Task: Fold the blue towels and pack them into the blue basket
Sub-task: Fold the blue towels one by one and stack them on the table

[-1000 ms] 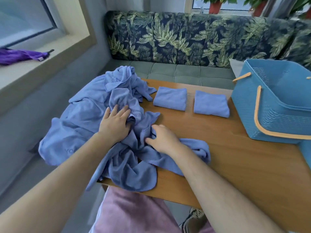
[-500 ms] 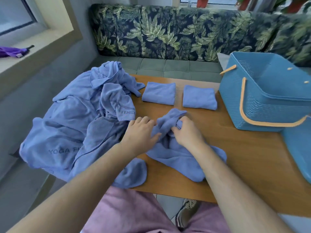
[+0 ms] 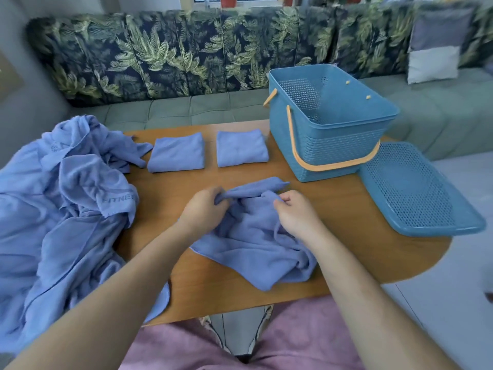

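A crumpled blue towel (image 3: pixel 253 241) lies in the middle of the wooden table (image 3: pixel 346 252). My left hand (image 3: pixel 205 209) pinches its far edge on the left, and my right hand (image 3: pixel 296 212) pinches the same edge on the right. Two folded blue towels (image 3: pixel 177 152) (image 3: pixel 241 148) lie side by side at the table's far edge. A large heap of unfolded blue towels (image 3: pixel 58 204) covers the table's left end and hangs over it. The blue basket (image 3: pixel 330 124) with orange handles stands at the far right with nothing visible inside.
The basket's perforated blue lid (image 3: pixel 416 188) lies flat on the table's right end, partly over the edge. A sofa with a leaf-print back (image 3: pixel 173 57) runs behind the table, with a grey and white cushion (image 3: pixel 434 46) at the right.
I pulled one towel out of the heap toward the table's middle. Both hands moved from pressing on the heap to pinching this towel's far edge. The view swung right.
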Tool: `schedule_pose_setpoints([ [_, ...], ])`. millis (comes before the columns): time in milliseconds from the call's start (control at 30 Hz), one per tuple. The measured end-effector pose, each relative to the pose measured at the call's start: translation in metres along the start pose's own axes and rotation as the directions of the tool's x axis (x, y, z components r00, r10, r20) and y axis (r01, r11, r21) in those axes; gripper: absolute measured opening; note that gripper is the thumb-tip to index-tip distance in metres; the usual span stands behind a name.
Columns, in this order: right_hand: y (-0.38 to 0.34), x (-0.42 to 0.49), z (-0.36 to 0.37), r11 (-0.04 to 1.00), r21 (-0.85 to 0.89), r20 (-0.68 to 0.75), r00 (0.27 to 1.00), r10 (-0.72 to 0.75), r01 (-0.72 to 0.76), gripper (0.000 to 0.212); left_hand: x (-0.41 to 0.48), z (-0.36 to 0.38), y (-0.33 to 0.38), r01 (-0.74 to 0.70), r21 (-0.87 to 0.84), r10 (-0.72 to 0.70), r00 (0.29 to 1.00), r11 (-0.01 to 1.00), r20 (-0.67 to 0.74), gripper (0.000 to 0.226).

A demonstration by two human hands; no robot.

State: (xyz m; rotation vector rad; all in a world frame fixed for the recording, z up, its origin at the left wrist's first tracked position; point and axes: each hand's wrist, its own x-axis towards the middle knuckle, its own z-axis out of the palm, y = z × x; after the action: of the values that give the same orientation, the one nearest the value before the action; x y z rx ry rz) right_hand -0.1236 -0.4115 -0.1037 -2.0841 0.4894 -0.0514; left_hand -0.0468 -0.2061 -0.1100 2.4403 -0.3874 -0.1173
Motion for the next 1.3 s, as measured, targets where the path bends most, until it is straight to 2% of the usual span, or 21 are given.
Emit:
schedule_pose_setpoints([
  [67, 0.001, 0.003, -0.006, 0.997, 0.074, -0.119, 0.993, 0.026, -0.017, 0.013, 0.005, -0.024, -0.007, 0.126, -0.261, -0.181, 0.963, 0.957, -0.197, 0.022],
  [100, 0.002, 0.003, -0.008, 0.995, 0.101, -0.174, 0.984, 0.031, -0.014, 0.010, 0.007, -0.036, -0.013, 0.187, -0.377, -0.287, 0.930, 0.907, -0.229, 0.020],
  [167, 0.003, 0.004, -0.012, 0.993, 0.120, -0.200, 0.979, 0.046, -0.022, 0.011, 0.006, -0.051, -0.027, 0.292, -0.501, -0.395, 0.912, 0.814, -0.110, 0.038],
  [233, 0.006, 0.002, -0.010, 0.995, 0.084, -0.133, 0.989, 0.062, -0.051, 0.015, -0.001, -0.052, -0.039, 0.386, -0.357, -0.414, 0.910, 0.850, -0.001, 0.064],
  [267, 0.008, 0.001, -0.008, 0.996, 0.059, -0.088, 0.994, 0.069, -0.064, 0.019, -0.006, -0.047, -0.045, 0.411, -0.263, -0.423, 0.906, 0.873, 0.011, 0.071],
  [367, 0.010, -0.005, -0.003, 0.997, 0.020, 0.014, 0.997, 0.075, -0.076, 0.031, -0.021, -0.030, -0.052, 0.447, 0.005, -0.445, 0.891, 0.894, -0.089, 0.077],
  [433, 0.012, -0.006, -0.001, 0.996, -0.007, 0.027, 0.996, 0.090, -0.090, 0.025, -0.036, -0.022, -0.045, 0.505, 0.157, -0.483, 0.861, 0.849, -0.158, 0.082],
  [500, 0.012, -0.005, 0.000, 0.994, -0.035, 0.013, 0.994, 0.106, -0.106, 0.018, -0.056, -0.012, -0.037, 0.527, 0.216, -0.493, 0.848, 0.822, -0.193, 0.086],
  [600, 0.010, -0.002, 0.002, 0.991, -0.026, 0.016, 0.991, 0.135, -0.134, 0.020, -0.080, 0.000, -0.031, 0.479, 0.278, -0.452, 0.878, 0.832, -0.159, 0.085],
  [700, 0.007, -0.002, 0.007, 0.990, 0.005, 0.065, 0.988, 0.138, -0.139, 0.025, -0.086, 0.006, -0.029, 0.379, 0.305, -0.366, 0.925, 0.873, -0.102, 0.062],
  [767, 0.005, -0.005, 0.013, 0.992, 0.002, 0.111, 0.986, 0.123, -0.124, 0.034, -0.087, 0.005, -0.024, 0.321, 0.246, -0.311, 0.947, 0.915, -0.076, 0.039],
  [867, 0.005, -0.009, 0.017, 0.999, 0.006, 0.104, 0.994, 0.045, -0.046, 0.039, -0.084, -0.005, -0.023, 0.333, -0.070, -0.337, 0.940, 0.940, -0.056, 0.026],
  [933, 0.003, -0.011, 0.014, 0.997, 0.067, 0.027, 0.999, -0.026, 0.025, 0.038, -0.082, -0.017, -0.024, 0.340, -0.371, -0.394, 0.916, 0.864, -0.080, 0.026],
  [1000, -0.002, -0.012, 0.009, 0.981, 0.165, -0.071, 0.994, -0.086, 0.097, 0.034, -0.080, -0.032, -0.022, 0.261, -0.639, -0.431, 0.894, 0.724, -0.124, 0.025],
  [1033, -0.006, -0.012, 0.006, 0.969, 0.210, -0.123, 0.987, -0.108, 0.132, 0.031, -0.077, -0.041, -0.019, 0.204, -0.717, -0.432, 0.889, 0.667, -0.149, 0.023],
  [1133, -0.022, -0.012, -0.007, 0.948, 0.231, -0.247, 0.956, -0.160, 0.219, 0.030, -0.066, -0.076, -0.018, 0.077, -0.775, -0.402, 0.884, 0.627, -0.238, 0.020],
  [1233, -0.043, -0.008, -0.028, 0.945, 0.099, -0.300, 0.914, -0.272, 0.313, 0.036, -0.052, -0.117, -0.020, -0.012, -0.750, -0.369, 0.866, 0.661, -0.339, 0.020],
  [1300, -0.061, -0.004, -0.044, 0.936, 0.074, -0.303, 0.902, -0.307, 0.344, 0.042, -0.044, -0.147, -0.017, -0.051, -0.704, -0.343, 0.847, 0.709, -0.407, 0.019],
])
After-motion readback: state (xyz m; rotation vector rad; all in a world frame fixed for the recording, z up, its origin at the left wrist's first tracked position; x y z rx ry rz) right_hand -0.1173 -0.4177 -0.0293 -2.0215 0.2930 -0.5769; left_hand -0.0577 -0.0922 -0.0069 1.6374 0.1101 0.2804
